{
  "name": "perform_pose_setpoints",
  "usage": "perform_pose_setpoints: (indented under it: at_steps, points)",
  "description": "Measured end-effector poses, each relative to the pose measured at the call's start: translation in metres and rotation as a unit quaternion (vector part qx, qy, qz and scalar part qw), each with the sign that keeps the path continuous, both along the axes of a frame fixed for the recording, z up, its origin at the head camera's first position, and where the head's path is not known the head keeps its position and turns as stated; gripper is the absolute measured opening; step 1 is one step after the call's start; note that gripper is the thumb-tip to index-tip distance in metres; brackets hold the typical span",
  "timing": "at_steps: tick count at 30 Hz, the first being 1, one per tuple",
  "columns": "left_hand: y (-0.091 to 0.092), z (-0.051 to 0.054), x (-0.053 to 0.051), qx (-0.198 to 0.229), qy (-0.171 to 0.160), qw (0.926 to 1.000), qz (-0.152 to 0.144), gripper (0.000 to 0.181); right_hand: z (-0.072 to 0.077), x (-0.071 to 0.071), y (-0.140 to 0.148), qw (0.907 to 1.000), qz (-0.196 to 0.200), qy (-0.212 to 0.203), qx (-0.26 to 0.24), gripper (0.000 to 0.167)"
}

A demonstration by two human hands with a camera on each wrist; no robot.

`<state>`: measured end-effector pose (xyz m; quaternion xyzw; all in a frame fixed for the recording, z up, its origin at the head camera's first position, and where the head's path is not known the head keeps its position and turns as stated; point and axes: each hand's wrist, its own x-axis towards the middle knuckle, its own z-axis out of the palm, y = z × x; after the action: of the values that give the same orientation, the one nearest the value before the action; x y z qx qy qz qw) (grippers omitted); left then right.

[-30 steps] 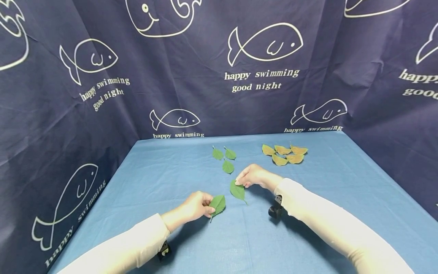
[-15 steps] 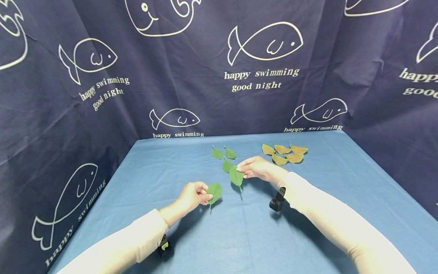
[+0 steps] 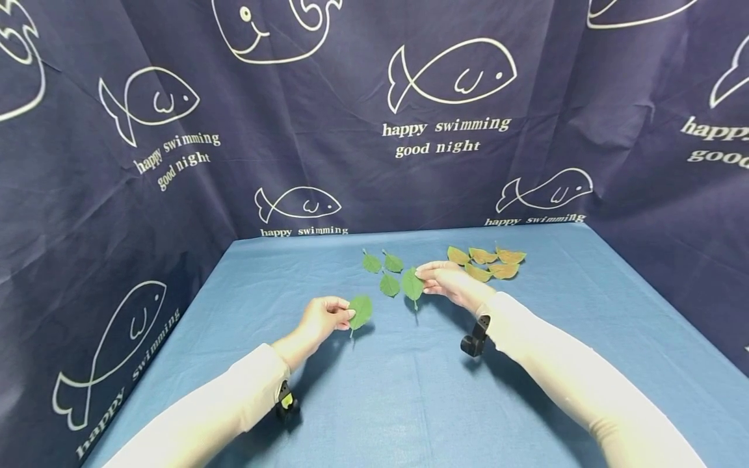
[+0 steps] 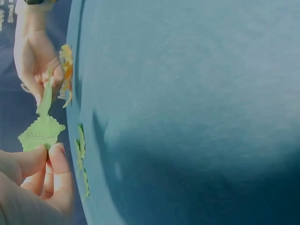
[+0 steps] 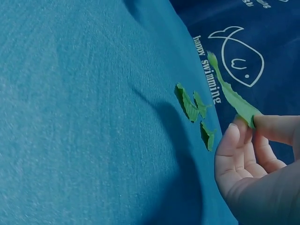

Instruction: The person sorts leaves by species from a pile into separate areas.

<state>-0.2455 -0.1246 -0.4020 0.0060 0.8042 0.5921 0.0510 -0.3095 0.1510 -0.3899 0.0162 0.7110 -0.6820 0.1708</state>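
Observation:
My left hand (image 3: 318, 320) pinches a green leaf (image 3: 361, 311) by its edge between thumb and finger, stem hanging down. In the left wrist view that serrated leaf (image 4: 42, 132) stands up from the fingertips. Another green leaf (image 3: 412, 284) is pinched in my right hand (image 3: 449, 283), held just above the cloth. Seen from the right wrist, this leaf (image 5: 236, 101) appears nearly edge-on. Close by its left side, three green leaves lie grouped, the nearest leaf (image 3: 389, 285) in front of the other two.
Several yellow-brown leaves (image 3: 478, 272) lie in a cluster behind and right of my right hand. Blue cloth (image 3: 374, 403) covers the table. Dark curtains (image 3: 363, 117) with white fish drawings stand at the back and sides.
Both hands have moved away from me toward the back, each carrying its leaf. The left leaf has lifted higher; the right one passed in front of the nearest green leaf, then shifted right beside it.

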Motion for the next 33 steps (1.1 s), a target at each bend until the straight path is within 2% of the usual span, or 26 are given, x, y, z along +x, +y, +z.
perform_pose_setpoints:
  at_steps: [12, 16, 23, 28, 33]
  points:
    - [0.003, 0.019, -0.032, 0.045, -0.006, 0.9984, 0.034, 0.016, 0.0, -0.014, 0.004, 0.9997, -0.008, 0.02, 0.015, 0.043]
    - [0.003, 0.017, -0.038, 0.058, -0.026, 0.9972, 0.039, 0.019, -0.002, -0.017, 0.003, 0.9995, -0.018, 0.014, 0.022, 0.043]
    - [0.002, 0.01, -0.048, 0.085, -0.069, 0.9924, 0.057, 0.009, -0.014, -0.027, 0.009, 0.9985, -0.035, 0.021, 0.035, 0.044]
    - [0.002, 0.008, -0.057, 0.094, -0.078, 0.9903, 0.067, 0.007, -0.02, -0.033, 0.01, 0.9966, -0.054, 0.026, 0.057, 0.042]
    - [0.003, 0.009, -0.067, 0.094, -0.083, 0.9884, 0.085, 0.008, -0.018, -0.037, 0.004, 0.9933, -0.073, 0.02, 0.087, 0.037]
